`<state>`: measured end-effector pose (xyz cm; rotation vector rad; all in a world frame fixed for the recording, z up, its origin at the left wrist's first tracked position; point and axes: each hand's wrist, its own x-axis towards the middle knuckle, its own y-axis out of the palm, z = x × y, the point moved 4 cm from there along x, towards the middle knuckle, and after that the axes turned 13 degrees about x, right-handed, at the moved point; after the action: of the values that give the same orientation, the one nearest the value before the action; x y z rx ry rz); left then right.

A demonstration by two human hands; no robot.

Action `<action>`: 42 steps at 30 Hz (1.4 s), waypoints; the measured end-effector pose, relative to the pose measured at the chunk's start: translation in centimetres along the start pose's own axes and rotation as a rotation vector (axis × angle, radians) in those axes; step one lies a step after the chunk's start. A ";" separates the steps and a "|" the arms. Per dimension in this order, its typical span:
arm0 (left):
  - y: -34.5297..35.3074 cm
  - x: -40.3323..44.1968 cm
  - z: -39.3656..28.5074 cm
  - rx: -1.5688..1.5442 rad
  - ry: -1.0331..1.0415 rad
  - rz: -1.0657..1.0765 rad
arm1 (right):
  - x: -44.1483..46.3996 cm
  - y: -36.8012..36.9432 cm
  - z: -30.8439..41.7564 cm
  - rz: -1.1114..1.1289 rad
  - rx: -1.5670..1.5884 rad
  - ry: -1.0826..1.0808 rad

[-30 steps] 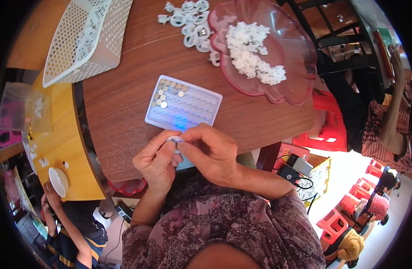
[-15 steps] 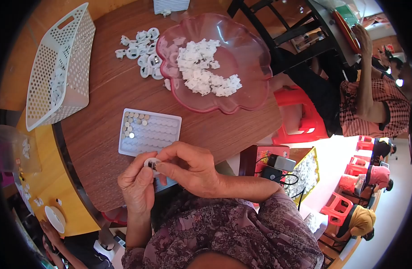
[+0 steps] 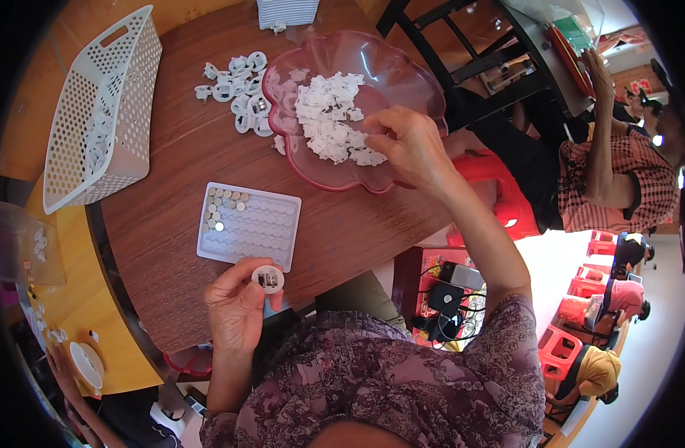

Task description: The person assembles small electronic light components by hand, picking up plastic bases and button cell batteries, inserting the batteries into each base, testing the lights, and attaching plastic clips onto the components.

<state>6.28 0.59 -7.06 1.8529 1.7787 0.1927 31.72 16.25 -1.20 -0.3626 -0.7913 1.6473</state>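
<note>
My left hand (image 3: 236, 306) pinches a round white part (image 3: 268, 279) with dark and metallic pieces in its middle, just below the white tray. My right hand (image 3: 410, 145) is over the pink scalloped bowl (image 3: 402, 78), fingers bent and drawn together beside the heap of small white pieces (image 3: 327, 112); whether anything is between the fingertips is too small to tell. Small round silvery discs (image 3: 219, 226) fill the upper left part of the white tray (image 3: 264, 231).
Several round white parts (image 3: 242, 86) lie left of the bowl. A white perforated basket (image 3: 130, 127) stands at the left. A white bowl (image 3: 86, 364) is on the yellow table (image 3: 85, 306). Co-workers sit around, one in a checked shirt (image 3: 581, 175) at the right.
My right hand has left the round white part and moved up and right to the bowl. My left hand still holds the part, now face up. The camera view has shifted.
</note>
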 end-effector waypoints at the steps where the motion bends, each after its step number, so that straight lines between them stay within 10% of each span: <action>1: 0.0 0.0 0.1 -0.011 -0.021 -0.002 | 0.4 0.6 -0.5 0.025 -0.081 -0.013; 12: -0.3 -0.1 0.8 -0.005 -0.072 -0.041 | 0.8 0.8 -1.1 0.031 -0.151 -0.053; 17: 0.1 0.1 0.4 -0.072 -0.098 -0.028 | -1.1 -0.5 1.7 -0.003 0.549 0.353; 26: 1.6 0.8 -1.3 -0.054 -0.005 -0.083 | -6.7 8.0 8.1 0.152 1.116 0.419; 37: -0.2 1.0 -0.6 -0.013 0.047 -0.179 | -8.1 11.7 8.2 0.154 1.078 0.440; 40: -0.4 0.9 -0.6 0.025 0.031 -0.208 | -7.9 11.4 8.0 0.056 0.880 0.346; 42: -0.4 0.7 -0.6 0.032 0.008 -0.213 | -7.9 10.2 9.7 -0.146 0.299 -0.452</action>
<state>5.79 1.46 -6.96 1.6708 1.9790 0.0922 19.98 5.25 -2.50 0.2830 -0.8614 1.6981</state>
